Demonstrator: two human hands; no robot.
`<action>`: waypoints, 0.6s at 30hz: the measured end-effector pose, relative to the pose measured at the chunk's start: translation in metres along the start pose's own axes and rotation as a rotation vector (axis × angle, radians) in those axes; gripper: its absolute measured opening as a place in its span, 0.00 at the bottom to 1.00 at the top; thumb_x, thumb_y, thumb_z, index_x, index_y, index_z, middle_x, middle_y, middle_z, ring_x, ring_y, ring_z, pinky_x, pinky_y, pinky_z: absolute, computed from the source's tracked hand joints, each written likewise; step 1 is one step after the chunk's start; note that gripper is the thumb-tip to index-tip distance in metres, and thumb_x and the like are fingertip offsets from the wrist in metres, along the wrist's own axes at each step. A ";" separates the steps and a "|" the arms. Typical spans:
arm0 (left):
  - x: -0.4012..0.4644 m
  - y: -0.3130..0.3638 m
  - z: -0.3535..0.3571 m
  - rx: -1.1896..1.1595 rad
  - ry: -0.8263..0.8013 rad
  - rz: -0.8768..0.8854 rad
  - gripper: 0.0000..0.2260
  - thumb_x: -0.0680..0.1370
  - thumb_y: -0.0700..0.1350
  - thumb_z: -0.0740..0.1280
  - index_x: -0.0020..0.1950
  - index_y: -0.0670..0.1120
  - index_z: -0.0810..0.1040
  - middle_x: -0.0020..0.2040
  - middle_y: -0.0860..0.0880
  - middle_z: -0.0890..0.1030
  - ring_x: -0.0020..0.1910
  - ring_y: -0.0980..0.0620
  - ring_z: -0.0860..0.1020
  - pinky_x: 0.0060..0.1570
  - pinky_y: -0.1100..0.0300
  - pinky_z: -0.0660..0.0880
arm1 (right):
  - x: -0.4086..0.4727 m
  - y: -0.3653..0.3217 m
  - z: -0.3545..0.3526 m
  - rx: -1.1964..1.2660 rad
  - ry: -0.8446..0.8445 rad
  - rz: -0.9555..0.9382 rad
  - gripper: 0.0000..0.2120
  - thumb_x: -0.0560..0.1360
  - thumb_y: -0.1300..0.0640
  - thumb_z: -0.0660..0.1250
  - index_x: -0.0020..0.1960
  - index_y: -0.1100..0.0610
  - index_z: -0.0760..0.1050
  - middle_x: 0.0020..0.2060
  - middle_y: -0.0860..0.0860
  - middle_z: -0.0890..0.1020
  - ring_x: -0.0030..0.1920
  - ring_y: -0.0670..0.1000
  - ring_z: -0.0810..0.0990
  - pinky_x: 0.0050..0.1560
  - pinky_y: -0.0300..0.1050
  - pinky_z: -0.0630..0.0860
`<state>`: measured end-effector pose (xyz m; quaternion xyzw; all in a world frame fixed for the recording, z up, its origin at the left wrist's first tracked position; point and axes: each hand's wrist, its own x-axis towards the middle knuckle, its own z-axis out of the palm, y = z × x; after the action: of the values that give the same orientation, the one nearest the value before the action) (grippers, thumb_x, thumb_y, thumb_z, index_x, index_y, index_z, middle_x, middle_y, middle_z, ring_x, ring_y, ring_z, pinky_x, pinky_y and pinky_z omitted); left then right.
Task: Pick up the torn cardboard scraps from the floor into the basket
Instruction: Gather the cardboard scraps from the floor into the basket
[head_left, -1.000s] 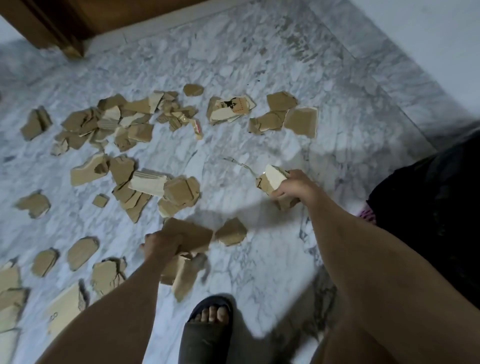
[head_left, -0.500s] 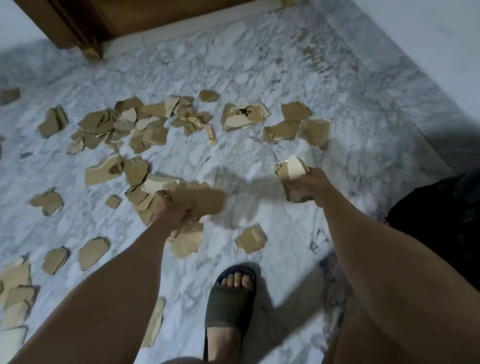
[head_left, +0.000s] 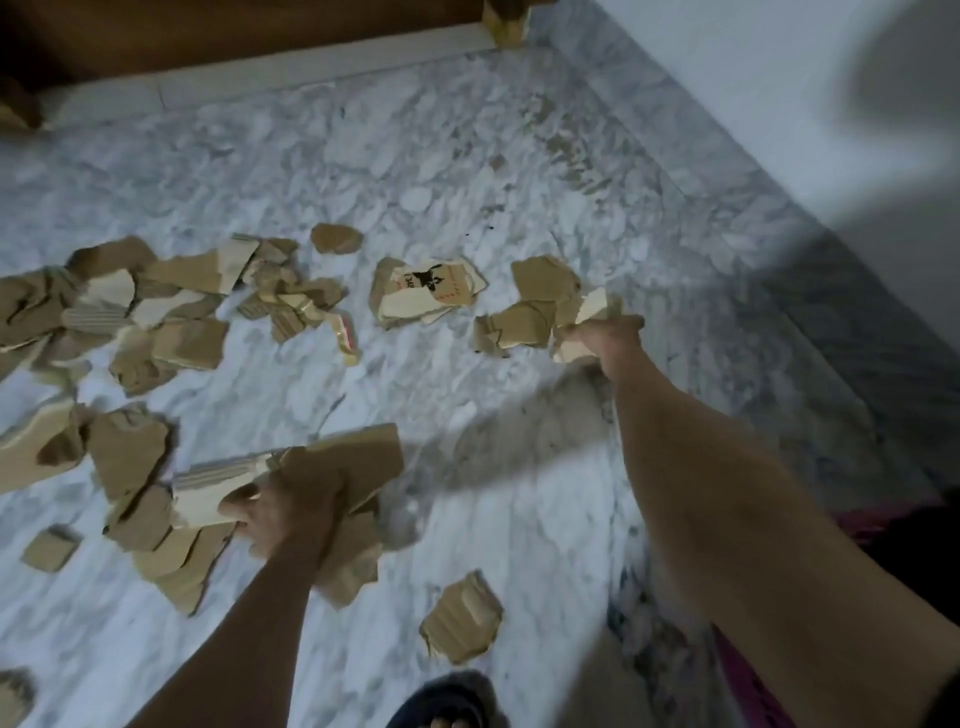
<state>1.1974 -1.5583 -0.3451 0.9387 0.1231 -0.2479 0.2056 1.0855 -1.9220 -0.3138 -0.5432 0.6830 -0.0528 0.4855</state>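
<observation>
Torn cardboard scraps (head_left: 171, 312) lie scattered across a grey-white marble floor (head_left: 467, 171) — flat, ragged-edged pieces, brown on one face and pale cream on another, some showing corrugated ribbing. The left hand (head_left: 288, 512) is closed around a stack of large brown pieces (head_left: 353, 462), its thumb pressed on a cream, ribbed-edged slab (head_left: 208, 491) that rests among overlapping scraps. The right hand (head_left: 608, 332) is clenched on a wad of cream and brown fragments (head_left: 595, 306), just beside a loose cluster of brown pieces (head_left: 524, 317). Between the two clusters farther out lies a printed piece (head_left: 431, 291) bearing a black mark and red lettering. A single ribbed scrap (head_left: 462, 618) sits alone near a dark slipper (head_left: 447, 701) at the lower edge. A wooden door frame (head_left: 218, 31) and pale threshold (head_left: 322, 65) run along the top — the basket itself cannot be made out with any certainty.
</observation>
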 end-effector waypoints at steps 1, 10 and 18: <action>0.003 0.004 0.001 -0.012 -0.003 0.018 0.32 0.71 0.52 0.76 0.69 0.41 0.69 0.67 0.35 0.64 0.59 0.31 0.72 0.61 0.39 0.73 | 0.002 -0.001 0.005 -0.041 0.001 0.017 0.52 0.68 0.49 0.80 0.79 0.62 0.50 0.72 0.60 0.69 0.70 0.61 0.71 0.67 0.50 0.71; 0.021 0.090 0.001 -0.004 -0.181 0.228 0.26 0.61 0.55 0.78 0.53 0.44 0.79 0.49 0.42 0.83 0.50 0.39 0.81 0.54 0.43 0.79 | 0.037 0.009 0.027 -0.361 0.258 0.085 0.41 0.65 0.42 0.76 0.72 0.48 0.63 0.65 0.54 0.66 0.63 0.57 0.66 0.55 0.53 0.66; 0.029 0.104 -0.029 -0.116 -0.340 0.282 0.14 0.60 0.53 0.80 0.40 0.48 0.82 0.45 0.42 0.85 0.45 0.42 0.83 0.50 0.45 0.82 | 0.030 0.011 0.002 -0.084 0.031 -0.001 0.27 0.68 0.59 0.79 0.65 0.63 0.76 0.60 0.57 0.81 0.58 0.57 0.81 0.52 0.49 0.79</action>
<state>1.2687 -1.6333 -0.3039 0.8778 -0.0317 -0.3639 0.3099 1.0817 -1.9405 -0.3397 -0.5626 0.6917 -0.0327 0.4516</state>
